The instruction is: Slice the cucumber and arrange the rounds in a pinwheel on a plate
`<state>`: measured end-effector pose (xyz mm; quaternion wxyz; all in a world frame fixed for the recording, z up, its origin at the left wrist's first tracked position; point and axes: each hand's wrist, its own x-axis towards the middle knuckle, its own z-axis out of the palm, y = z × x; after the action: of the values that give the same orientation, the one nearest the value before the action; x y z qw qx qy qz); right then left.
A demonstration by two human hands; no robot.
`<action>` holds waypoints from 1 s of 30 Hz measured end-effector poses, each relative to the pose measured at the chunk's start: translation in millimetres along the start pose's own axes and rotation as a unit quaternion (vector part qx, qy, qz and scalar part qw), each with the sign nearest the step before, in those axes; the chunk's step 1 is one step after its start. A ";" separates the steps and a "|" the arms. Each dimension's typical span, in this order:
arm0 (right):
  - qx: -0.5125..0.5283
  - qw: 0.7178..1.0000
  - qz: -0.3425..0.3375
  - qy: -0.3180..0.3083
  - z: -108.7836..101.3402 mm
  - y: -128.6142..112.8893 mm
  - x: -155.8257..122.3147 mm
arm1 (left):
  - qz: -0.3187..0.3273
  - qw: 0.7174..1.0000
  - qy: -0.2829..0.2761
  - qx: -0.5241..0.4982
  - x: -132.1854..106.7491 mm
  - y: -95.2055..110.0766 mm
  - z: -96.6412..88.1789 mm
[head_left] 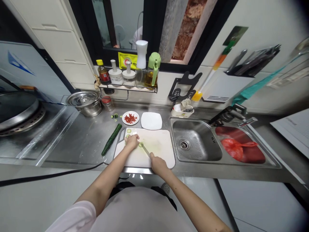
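Observation:
A white cutting board [158, 151] lies on the steel counter in front of me. My left hand [132, 141] is closed over a piece of cucumber at the board's left side, and a cut green end [140, 144] shows by its fingers. My right hand [157, 163] grips the handle of a knife [145, 150] whose blade reaches to that cut end. A cucumber slice [128, 130] lies at the board's far left corner. A whole cucumber [111, 139] rests on the counter left of the board.
Behind the board stand a small plate of chopped red chilli [130, 118] and a white square plate [151, 120]. A steel pot [85, 103] and a stove sit to the left. The sink [195, 145] lies to the right, with a red bag [238, 146] in its second basin.

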<state>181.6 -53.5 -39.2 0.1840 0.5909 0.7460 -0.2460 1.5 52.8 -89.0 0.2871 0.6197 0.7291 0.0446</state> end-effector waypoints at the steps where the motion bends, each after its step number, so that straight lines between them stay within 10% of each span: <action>1: 0.002 1.000 0.000 0.003 0.1 -0.5 1.8 | 0.000 1.000 -0.001 0.000 -0.2 0.4 -0.3; 30: 0.036 0.999 0.011 -0.009 -6.3 22.3 -28.7 | 0.038 0.999 -0.005 0.032 -20.8 -3.3 3.1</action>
<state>210.1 -68.5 -21.2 0.1720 0.6031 0.7286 -0.2753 1.4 31.8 -85.3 0.2693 0.6562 0.7043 0.0290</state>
